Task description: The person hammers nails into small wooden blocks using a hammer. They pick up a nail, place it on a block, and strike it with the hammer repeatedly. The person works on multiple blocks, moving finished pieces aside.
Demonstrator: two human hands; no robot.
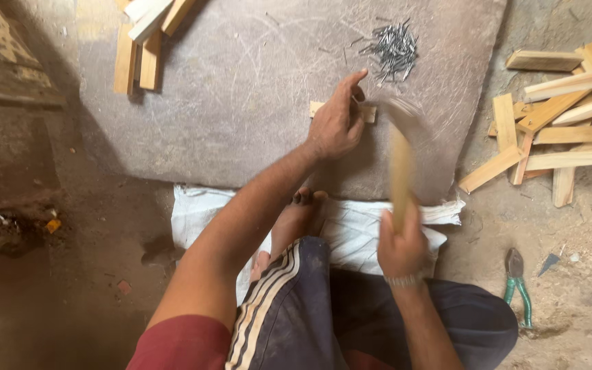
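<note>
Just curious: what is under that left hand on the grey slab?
A small wooden strip lies on the slab; its ends show beside the left hand. Its middle is covered.

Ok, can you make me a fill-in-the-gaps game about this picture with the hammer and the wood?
1. The left hand presses a small wooden piece onto the grey ____.
2. The right hand grips the wooden handle of a ____.
3. The pile of nails lies beyond the ____ hand.
4. The pliers on the ground have ____ handles.

Missing words: slab; hammer; left; green
</note>
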